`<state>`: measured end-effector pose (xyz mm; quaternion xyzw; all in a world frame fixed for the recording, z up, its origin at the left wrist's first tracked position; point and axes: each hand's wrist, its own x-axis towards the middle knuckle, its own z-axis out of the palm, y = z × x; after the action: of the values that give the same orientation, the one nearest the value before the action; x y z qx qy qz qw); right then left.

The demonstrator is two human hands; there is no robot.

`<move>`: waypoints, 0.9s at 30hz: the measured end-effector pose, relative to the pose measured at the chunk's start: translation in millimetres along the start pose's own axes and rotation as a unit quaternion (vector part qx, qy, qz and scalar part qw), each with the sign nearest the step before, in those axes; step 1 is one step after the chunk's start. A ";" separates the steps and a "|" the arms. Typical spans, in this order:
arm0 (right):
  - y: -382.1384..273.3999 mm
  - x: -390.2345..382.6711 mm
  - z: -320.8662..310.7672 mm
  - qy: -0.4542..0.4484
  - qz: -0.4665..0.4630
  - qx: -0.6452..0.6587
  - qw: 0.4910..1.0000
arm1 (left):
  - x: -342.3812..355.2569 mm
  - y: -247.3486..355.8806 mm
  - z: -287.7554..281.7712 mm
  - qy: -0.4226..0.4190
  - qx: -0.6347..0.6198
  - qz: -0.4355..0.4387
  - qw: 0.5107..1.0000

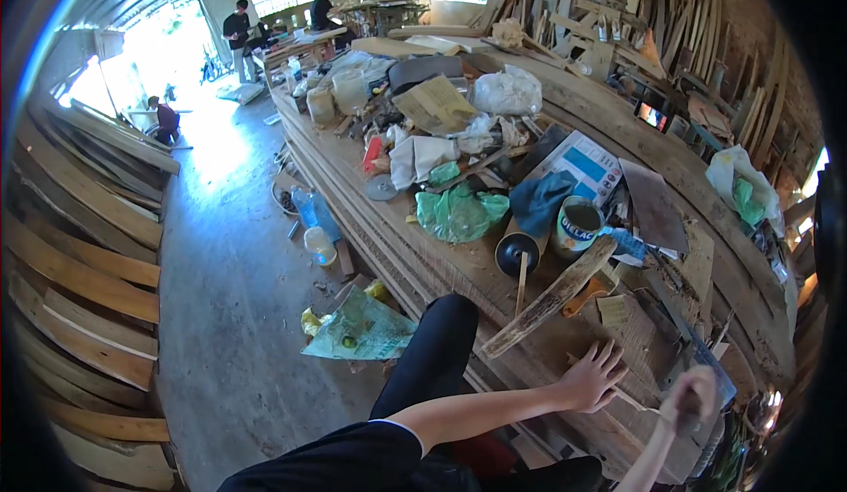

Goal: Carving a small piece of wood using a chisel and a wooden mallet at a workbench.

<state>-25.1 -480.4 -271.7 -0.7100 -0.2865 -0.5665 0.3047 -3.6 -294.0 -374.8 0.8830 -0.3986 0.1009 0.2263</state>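
Note:
My left hand (593,381) lies flat with its fingers spread on the wooden bench top (545,366). A thin pale wooden strip (632,401) runs from under it toward my right hand (693,397). That right hand is closed and a little blurred. Something dark shows at its lower side, too unclear to name. Just beyond the left hand are a small piece of brown sandpaper or card (613,310) and an orange curved object (586,297). A rough-barked wooden stick (549,299) slants across the bench, next to a thin upright slat (521,282).
An open tin can (579,225), a blue cloth (540,202) and a green plastic bag (462,213) crowd the bench beyond my hands. Curved boards (84,315) are stacked at the left. Several people, one of them standing (236,31), are far off.

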 end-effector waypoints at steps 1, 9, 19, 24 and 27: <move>-2.6 -5.5 10.6 -0.068 0.030 -0.012 0.997 | 0.4 0.2 -0.2 -0.004 0.013 -0.001 1.000; -4.0 -41.4 24.4 -0.211 0.004 -0.211 0.954 | 1.1 -0.2 -2.2 -0.013 0.014 -0.008 1.000; -25.0 -73.7 24.3 -0.319 0.367 -0.366 0.794 | 1.6 -1.4 -2.0 -0.059 0.079 -0.002 0.995; -48.7 -90.7 -8.4 -0.225 0.330 -0.407 0.822 | 3.6 -0.2 -6.2 -0.030 0.122 -0.021 0.992; -55.0 -113.0 -23.0 -0.180 0.317 -0.438 0.822 | 0.9 0.9 -8.2 -0.099 0.076 -0.010 0.992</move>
<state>-102.9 -469.0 -372.5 -0.9096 0.1829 -0.3669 0.0677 -3.7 -291.2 -367.0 0.9075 -0.4008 0.0412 0.1190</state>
